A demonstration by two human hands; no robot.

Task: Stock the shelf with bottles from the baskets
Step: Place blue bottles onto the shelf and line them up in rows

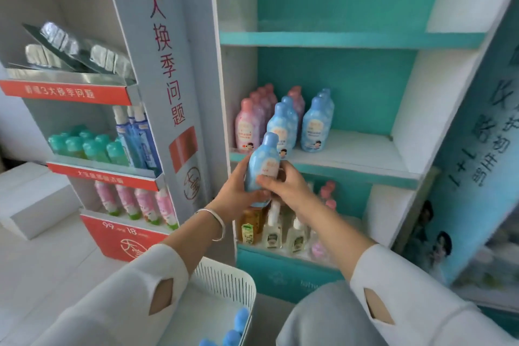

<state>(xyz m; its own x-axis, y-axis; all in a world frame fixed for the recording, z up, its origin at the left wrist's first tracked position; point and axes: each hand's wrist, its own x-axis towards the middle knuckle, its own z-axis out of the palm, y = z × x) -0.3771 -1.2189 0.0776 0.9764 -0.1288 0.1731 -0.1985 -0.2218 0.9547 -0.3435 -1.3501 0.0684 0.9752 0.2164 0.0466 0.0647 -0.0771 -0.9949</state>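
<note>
A light blue bottle [263, 161] with a rounded cap is held upright in front of the teal shelf unit, just below its middle shelf [351, 157]. My left hand [238, 191] grips the bottle from the left and underneath. My right hand [283, 185] pinches its lower front from the right. On the middle shelf stand rows of pink bottles [247, 128] and blue bottles [316, 126]. A white slatted basket [224, 281] sits at the bottom centre, with blue bottle caps [238, 317] showing inside.
The shelf's right half [373, 149] is bare. The lower shelf holds small pump bottles [272, 230]. A grey and red display stand [118, 149] with tubes and green-capped bottles is on the left. A blue poster panel [477, 177] leans at the right. White boxes [31, 199] lie far left.
</note>
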